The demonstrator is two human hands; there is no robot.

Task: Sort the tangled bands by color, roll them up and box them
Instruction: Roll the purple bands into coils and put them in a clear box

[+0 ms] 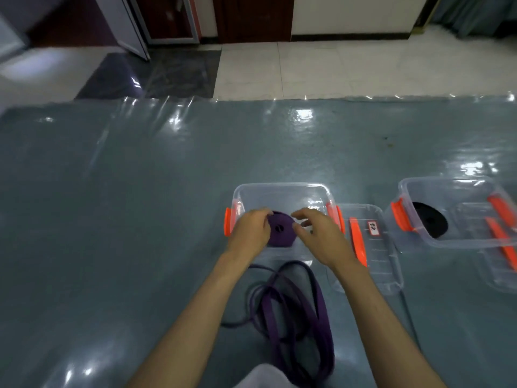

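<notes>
A broad grey-blue table under glossy clear plastic sheeting (140,219) carries everything. Towards its right edge sits a clear plastic box with orange latches (458,236), holding a rolled black band (429,223). At the centre stands a second clear orange-latched box (279,191), its transparent lid (372,247) lying flat just beside it on the right. Near the front edge sprawls a loose purple band (296,317) in tangled loops, not yet rolled. Over the central box, the left hand (250,231) curls its fingers round the rolled purple band (281,229), clamped on its left rim. The right hand (319,233) hovers at the roll's right side, fingers loosely spread; whether they touch it I cannot tell. To seat it well, lower the roll flat and keep it pinched until it rests, so the coil cannot spring open.
</notes>
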